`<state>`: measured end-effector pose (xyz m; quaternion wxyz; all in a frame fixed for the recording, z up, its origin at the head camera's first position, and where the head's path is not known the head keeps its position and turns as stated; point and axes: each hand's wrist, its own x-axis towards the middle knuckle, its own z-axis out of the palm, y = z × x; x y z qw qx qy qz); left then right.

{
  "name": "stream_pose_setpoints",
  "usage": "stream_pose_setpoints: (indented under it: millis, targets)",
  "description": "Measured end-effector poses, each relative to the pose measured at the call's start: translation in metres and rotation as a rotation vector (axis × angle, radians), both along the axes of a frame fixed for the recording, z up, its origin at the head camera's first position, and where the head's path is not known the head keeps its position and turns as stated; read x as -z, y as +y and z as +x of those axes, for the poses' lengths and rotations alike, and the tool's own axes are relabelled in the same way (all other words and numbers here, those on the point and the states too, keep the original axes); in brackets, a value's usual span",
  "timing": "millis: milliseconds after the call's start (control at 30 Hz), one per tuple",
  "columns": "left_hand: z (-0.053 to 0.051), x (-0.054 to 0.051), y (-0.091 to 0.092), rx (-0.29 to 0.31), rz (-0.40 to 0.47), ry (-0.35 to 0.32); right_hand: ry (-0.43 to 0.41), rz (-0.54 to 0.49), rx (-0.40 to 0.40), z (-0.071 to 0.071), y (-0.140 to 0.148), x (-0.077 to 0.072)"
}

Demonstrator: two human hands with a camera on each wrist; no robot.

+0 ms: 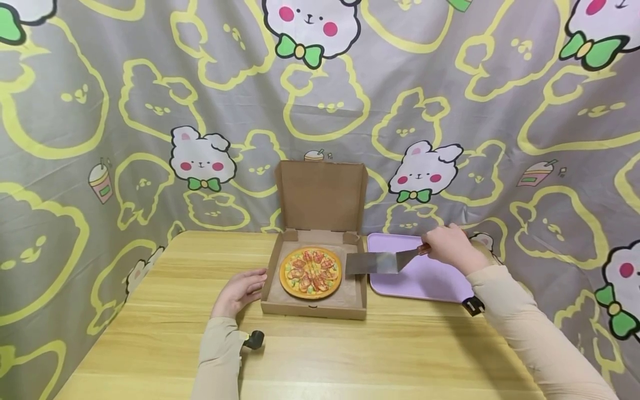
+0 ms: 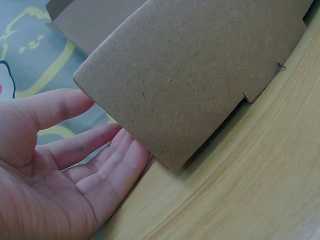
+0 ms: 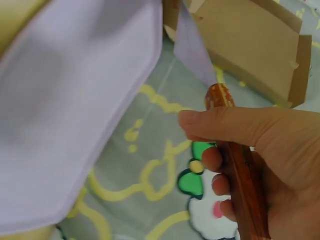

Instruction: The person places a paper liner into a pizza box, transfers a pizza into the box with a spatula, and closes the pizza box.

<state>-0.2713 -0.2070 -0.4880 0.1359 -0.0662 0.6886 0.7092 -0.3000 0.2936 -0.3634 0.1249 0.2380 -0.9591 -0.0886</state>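
An open cardboard box (image 1: 314, 311) holds a round pizza (image 1: 310, 273) with toppings, lying on brown paper. My left hand (image 1: 242, 291) touches the box's left side; in the left wrist view its relaxed fingers (image 2: 107, 170) rest against a corner of the box (image 2: 190, 75). My right hand (image 1: 450, 248) grips the wooden handle (image 3: 242, 185) of a metal spatula (image 1: 382, 262). The wide blade reaches over the box's right wall, its front edge just right of the pizza.
A light purple tray (image 1: 425, 283) lies right of the box, under the spatula and my right hand. The box's lid (image 1: 321, 195) stands upright at the back. A patterned curtain (image 1: 240, 100) hangs behind the wooden table (image 1: 320, 361).
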Motion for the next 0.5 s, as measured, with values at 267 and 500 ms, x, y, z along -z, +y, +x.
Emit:
stream_pose_setpoints:
  millis: [267, 500]
  targets:
    - [0.002, -0.001, 0.001, 0.001, -0.01, 0.002, 0.03, -0.088, -0.024, 0.003, 0.021, 0.031]
    - [0.001, 0.001, 0.001, -0.013, -0.003, 0.001, 0.035, -0.204, -0.021, 0.018, 0.036, 0.049]
